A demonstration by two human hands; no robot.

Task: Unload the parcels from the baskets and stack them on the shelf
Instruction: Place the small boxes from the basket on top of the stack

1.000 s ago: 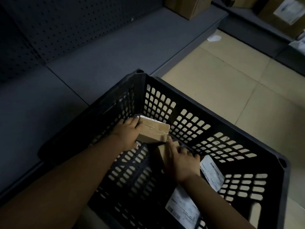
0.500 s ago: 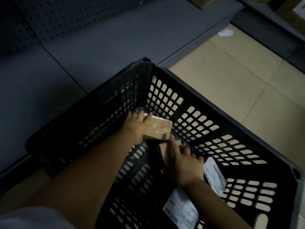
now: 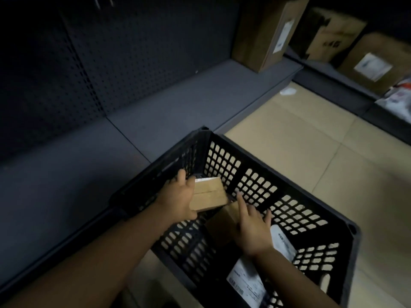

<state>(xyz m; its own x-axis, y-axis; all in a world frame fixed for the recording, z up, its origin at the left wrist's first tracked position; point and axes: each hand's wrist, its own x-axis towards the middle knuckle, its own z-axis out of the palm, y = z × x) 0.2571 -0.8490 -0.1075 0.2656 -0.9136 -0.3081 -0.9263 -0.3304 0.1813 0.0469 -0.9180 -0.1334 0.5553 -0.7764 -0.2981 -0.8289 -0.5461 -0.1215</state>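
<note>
A black slatted basket [image 3: 289, 172] stands on the floor against the low grey shelf [image 3: 178, 107]. My left hand [image 3: 178, 196] grips a small brown cardboard parcel [image 3: 211, 195] by its left side, held in the basket's far corner. My right hand [image 3: 251, 225] rests with straight fingers on a second brown parcel [image 3: 222, 227] lower in the basket. Parcels with white labels [image 3: 246, 283] lie under my right forearm.
A tall brown box [image 3: 264, 30] stands at the far end of the grey shelf, before a dark pegboard back wall [image 3: 89, 52]. More cardboard boxes [image 3: 373, 61] and a white bag [image 3: 398, 96] sit on the shelf at right. Beige floor tiles [image 3: 311, 141] lie between.
My left hand has raised the small brown parcel slightly within the basket corner. My right hand's fingers have spread on the lower parcel. The view has tilted up, showing more of the shelf.
</note>
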